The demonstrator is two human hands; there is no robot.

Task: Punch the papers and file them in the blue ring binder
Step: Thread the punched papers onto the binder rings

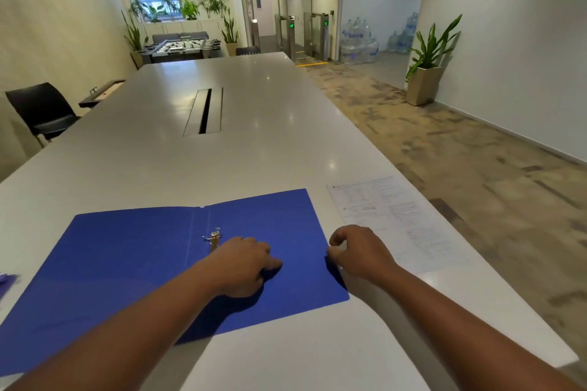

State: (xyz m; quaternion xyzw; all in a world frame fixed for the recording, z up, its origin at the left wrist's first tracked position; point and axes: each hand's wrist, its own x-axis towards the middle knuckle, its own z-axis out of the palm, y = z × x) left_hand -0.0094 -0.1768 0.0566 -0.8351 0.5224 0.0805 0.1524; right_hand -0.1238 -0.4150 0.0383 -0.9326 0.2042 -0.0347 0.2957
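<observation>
The blue ring binder [127, 257] lies open and flat on the white table [254, 124], its metal ring mechanism [214, 238] at the spine. My left hand [244, 267] rests palm down on the binder's right leaf, just below the rings, fingers curled. My right hand [359, 254] sits at the binder's right edge with fingers bent; whether it pinches the edge I cannot tell. Printed papers [394, 222] lie flat on the table to the right of the binder, beyond my right hand.
A purple object [6, 279] shows at the far left edge. A cable slot [205, 111] sits mid-table. The table's right edge [444, 225] runs close to the papers. A black chair [41, 111] stands at the left.
</observation>
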